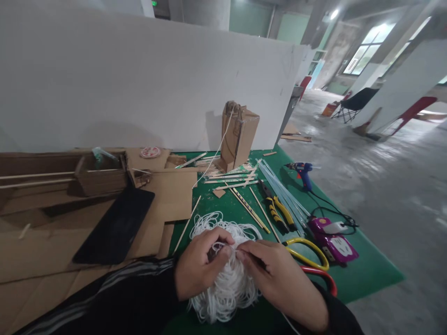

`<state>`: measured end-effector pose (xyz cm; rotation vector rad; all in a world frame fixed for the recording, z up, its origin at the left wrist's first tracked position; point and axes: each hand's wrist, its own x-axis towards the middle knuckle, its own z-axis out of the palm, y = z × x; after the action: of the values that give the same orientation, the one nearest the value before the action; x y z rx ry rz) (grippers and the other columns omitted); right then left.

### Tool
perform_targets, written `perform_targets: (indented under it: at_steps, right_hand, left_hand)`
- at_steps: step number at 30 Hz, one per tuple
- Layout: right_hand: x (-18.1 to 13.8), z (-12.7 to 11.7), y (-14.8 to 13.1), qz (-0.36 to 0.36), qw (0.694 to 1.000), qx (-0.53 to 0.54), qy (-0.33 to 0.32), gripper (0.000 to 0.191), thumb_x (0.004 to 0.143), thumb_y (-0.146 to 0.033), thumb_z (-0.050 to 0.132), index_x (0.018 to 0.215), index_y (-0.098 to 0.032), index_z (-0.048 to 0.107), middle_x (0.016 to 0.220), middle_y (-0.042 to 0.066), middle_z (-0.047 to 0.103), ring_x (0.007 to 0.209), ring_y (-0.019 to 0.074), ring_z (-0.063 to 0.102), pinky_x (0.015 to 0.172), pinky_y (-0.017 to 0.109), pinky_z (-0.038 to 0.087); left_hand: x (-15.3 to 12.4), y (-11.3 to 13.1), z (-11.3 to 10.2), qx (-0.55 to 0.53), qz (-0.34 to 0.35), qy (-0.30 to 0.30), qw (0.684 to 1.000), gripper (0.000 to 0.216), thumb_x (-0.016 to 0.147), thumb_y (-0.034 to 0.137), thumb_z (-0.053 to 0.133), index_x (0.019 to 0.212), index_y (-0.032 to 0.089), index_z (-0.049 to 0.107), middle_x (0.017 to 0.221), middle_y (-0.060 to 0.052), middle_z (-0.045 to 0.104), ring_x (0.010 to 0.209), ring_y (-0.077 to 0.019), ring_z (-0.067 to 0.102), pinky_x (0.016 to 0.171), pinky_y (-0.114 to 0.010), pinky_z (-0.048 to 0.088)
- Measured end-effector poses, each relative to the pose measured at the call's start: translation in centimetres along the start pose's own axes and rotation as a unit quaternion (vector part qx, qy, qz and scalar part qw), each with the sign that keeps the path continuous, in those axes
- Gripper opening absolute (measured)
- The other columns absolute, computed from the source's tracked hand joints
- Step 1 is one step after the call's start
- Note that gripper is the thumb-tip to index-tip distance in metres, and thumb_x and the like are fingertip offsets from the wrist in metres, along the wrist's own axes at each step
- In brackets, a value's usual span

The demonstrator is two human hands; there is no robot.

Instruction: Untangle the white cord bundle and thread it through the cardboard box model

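A tangled bundle of white string (pixel 223 279) lies on the green mat (pixel 363 274) right in front of me. My left hand (pixel 199 270) and my right hand (pixel 282 279) rest on top of it, fingertips meeting at the middle, each pinching a strand of the string. A long strand runs from the pile up to a small upright cardboard box (pixel 237 137) at the back of the mat.
Yellow-handled pliers (pixel 279 211), scissors (pixel 310 253), a blue glue gun (pixel 303 173), clear glue sticks (pixel 282 193), thin wooden sticks (pixel 249 207) and a purple device (pixel 333 242) lie to the right. Cardboard sheets, a black board (pixel 115 228) and a cardboard box (pixel 101 174) fill the left. A white wall stands behind.
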<state>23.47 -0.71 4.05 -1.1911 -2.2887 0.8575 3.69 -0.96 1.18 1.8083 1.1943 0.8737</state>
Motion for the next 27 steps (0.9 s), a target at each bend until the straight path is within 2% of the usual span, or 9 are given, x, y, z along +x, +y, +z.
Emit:
perform_targets:
  at_steps: [3,9,16,21,24,27]
  right_hand:
    - [0.1,0.0,0.3,-0.011,0.999,0.023,0.030,0.018,0.097,-0.020,0.047,0.088,-0.020,0.063,0.079,0.001,0.066,0.072,0.0151,0.059,0.064,0.025,0.037]
    - [0.4,-0.1,0.8,-0.032,0.995,0.033,0.086,0.016,0.093,-0.013,0.048,0.088,-0.019,0.062,0.079,0.003,0.065,0.073,0.0164,0.058,0.065,0.026,0.039]
    - [1.1,0.0,0.7,-0.043,0.992,0.032,0.118,0.017,0.094,-0.016,0.047,0.089,-0.019,0.062,0.083,0.005,0.065,0.077,0.0186,0.058,0.070,0.029,0.041]
    - [1.2,0.0,0.4,-0.056,0.990,0.035,0.122,0.017,0.095,-0.016,0.047,0.089,-0.020,0.062,0.085,0.004,0.066,0.082,0.0184,0.059,0.074,0.029,0.042]
    - [1.1,0.0,0.1,-0.063,0.990,0.040,0.124,0.016,0.095,-0.016,0.047,0.089,-0.020,0.062,0.085,0.004,0.065,0.082,0.0181,0.058,0.073,0.028,0.042]
    - [0.9,-0.1,-0.4,-0.065,0.989,0.049,0.126,0.016,0.096,-0.017,0.047,0.088,-0.020,0.062,0.082,0.004,0.064,0.078,0.0171,0.058,0.070,0.027,0.041]
  left_hand:
    - [0.1,-0.1,0.1,-0.055,-0.014,-0.007,0.998,0.014,0.094,0.032,0.048,0.096,0.021,0.055,0.083,-0.001,0.059,0.075,-0.0165,0.056,0.070,-0.027,0.046]
    - [0.0,-0.5,0.2,-0.150,-0.015,0.019,0.988,0.017,0.095,0.036,0.050,0.091,0.020,0.052,0.076,0.002,0.049,0.066,-0.0132,0.046,0.060,-0.023,0.039]
    - [-0.3,-0.4,0.2,-0.086,-0.011,0.010,0.996,0.021,0.098,0.035,0.044,0.096,0.021,0.061,0.082,-0.001,0.060,0.071,-0.0152,0.053,0.065,-0.026,0.041]
    - [-0.1,0.0,0.3,-0.051,-0.014,0.002,0.999,0.014,0.087,0.029,0.058,0.100,0.022,0.059,0.090,0.000,0.063,0.075,-0.0161,0.057,0.068,-0.026,0.043]
    - [0.0,0.2,0.3,-0.036,-0.019,0.004,0.999,0.015,0.082,0.023,0.060,0.097,0.022,0.058,0.086,0.001,0.063,0.074,-0.0160,0.057,0.069,-0.026,0.044]
    - [0.2,0.2,0.4,-0.025,-0.024,0.014,0.999,0.011,0.081,0.021,0.058,0.092,0.021,0.058,0.081,0.002,0.061,0.068,-0.0149,0.054,0.063,-0.025,0.042]
